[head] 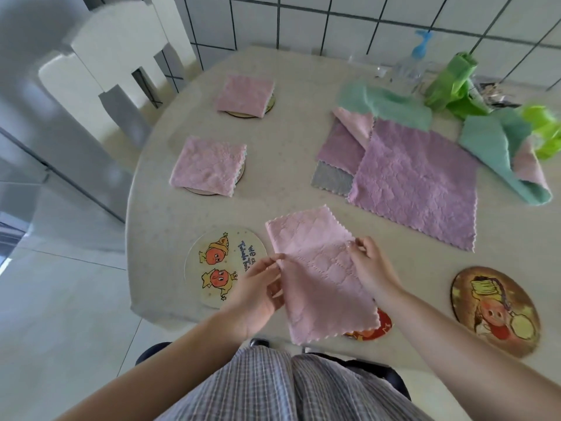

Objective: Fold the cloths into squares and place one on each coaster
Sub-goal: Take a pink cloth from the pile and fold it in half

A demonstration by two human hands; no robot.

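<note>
Chair (121, 56): white, at the table's far left edge.
Spray bottle (416, 60): clear body, blue trigger head, at the far edge by the tiled wall (334, 16).
Green plastic bags (455, 83): crumpled, just right of the bottle.
Table (297, 138): pale, speckled top.

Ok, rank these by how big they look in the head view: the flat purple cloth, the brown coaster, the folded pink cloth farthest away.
1. Purple cloth
2. Brown coaster, though it's nearest the camera
3. Folded pink cloth

Both hands forward, left hand (258, 287) and right hand (368, 265) pinching, fingers curled.
</note>
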